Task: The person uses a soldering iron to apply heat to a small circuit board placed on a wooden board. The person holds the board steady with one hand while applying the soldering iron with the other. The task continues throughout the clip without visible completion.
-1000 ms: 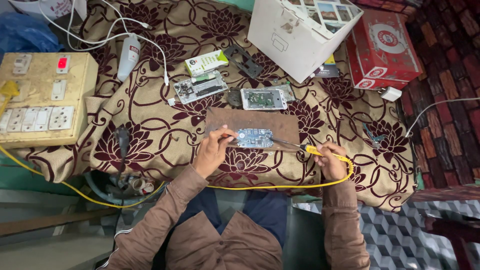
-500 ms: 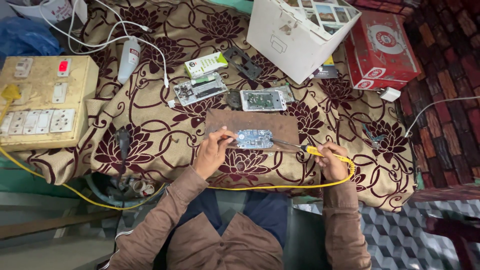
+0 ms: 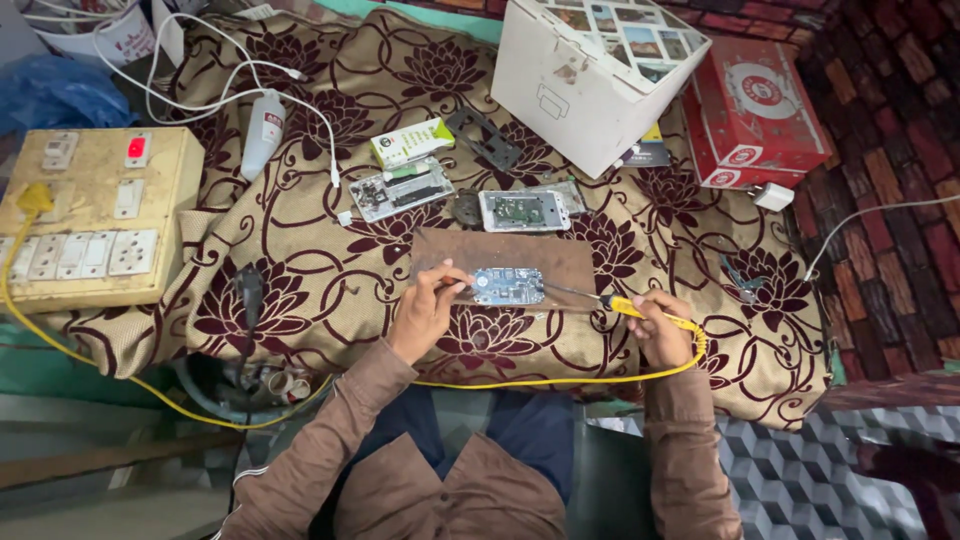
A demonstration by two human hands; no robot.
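A small blue circuit board (image 3: 507, 286) lies on a brown wooden board (image 3: 510, 256) on the patterned cloth. My left hand (image 3: 425, 312) is at the circuit board's left end, its fingers pinched on a thin tool whose tip rests by the board. My right hand (image 3: 663, 328) grips a yellow-handled soldering iron (image 3: 612, 303); its thin metal tip reaches left to the circuit board's right edge. A yellow cable (image 3: 560, 380) runs from the iron along the table's front edge.
Beyond the wooden board lie an opened phone (image 3: 522, 210), another phone frame (image 3: 404, 187) and a small green box (image 3: 410, 143). A white box (image 3: 590, 75) and a red box (image 3: 755, 115) stand at the back right. A yellowish switchboard (image 3: 90, 215) sits at the left.
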